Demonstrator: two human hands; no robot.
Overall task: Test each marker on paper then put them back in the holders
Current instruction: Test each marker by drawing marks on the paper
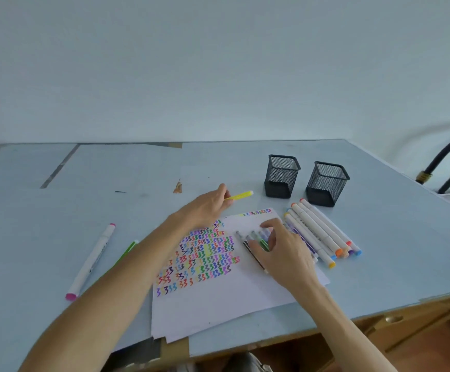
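My left hand (205,208) grips a yellow marker (241,196) above the top left corner of the white paper (218,304), which is covered with colourful squiggles. My right hand (282,251) rests with spread fingers on several thin markers (256,238) lying on the paper. A row of several thick white markers (323,232) lies just right of that hand. Two black mesh holders (281,175) (325,183) stand behind them; I see no markers in them. A pink-capped marker (92,260) and a green marker (127,252) lie at the left.
The pale blue table (57,210) ends at a wooden front edge near me and a right edge by a dark metal bed frame (449,162). A bare wall rises behind. Taped seams cross the tabletop at the back left.
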